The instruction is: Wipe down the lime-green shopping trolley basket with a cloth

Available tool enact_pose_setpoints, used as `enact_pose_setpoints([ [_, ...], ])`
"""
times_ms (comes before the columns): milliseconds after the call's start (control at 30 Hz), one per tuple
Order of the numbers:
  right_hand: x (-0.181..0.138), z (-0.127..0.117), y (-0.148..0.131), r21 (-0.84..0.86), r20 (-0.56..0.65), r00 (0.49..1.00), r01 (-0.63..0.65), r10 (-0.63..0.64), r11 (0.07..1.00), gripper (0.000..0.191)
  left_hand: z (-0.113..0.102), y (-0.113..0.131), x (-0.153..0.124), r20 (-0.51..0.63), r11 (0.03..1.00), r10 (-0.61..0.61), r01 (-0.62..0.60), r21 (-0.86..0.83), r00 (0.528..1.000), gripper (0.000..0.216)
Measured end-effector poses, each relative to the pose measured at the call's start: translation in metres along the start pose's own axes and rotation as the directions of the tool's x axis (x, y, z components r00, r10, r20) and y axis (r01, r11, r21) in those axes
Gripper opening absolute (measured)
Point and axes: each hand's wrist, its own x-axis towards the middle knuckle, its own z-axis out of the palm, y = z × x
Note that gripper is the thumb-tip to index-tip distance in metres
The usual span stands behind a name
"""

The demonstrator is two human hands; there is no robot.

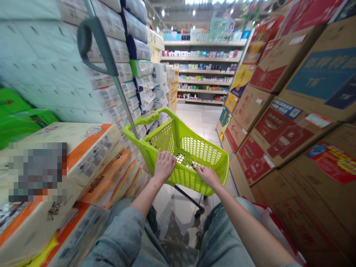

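A lime-green plastic shopping cart [205,146] with perforated walls stands close in front of me, turned at an angle. Its basket shows the floor through the holes in the bottom. My left hand [164,164] lies over the near rim, fingers bent across the edge. Further right along that rim, my right hand [207,175] is curled over the edge, its fingertips partly hidden inside. A grey looped handle [97,46] on a metal pole [126,102] rises at the cart's left end; I cannot tell how the pole is fixed.
Stacked tissue packs [94,137] line my left side closely. Piled cardboard boxes [278,128] form a wall on the right. Between them a tiled aisle [200,115] runs to shelves of small products [200,66] at the back. A pixelated patch covers something on the left packs.
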Motion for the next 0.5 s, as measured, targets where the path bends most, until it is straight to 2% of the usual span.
enact_pose_setpoints([
  [500,-0.003,-0.002,-0.005,-0.028,-0.006,0.999,-0.043,0.043,0.999,0.057,0.007,0.023,-0.006,0.013,0.996,0.04,-0.039,-0.075,0.999,0.025],
])
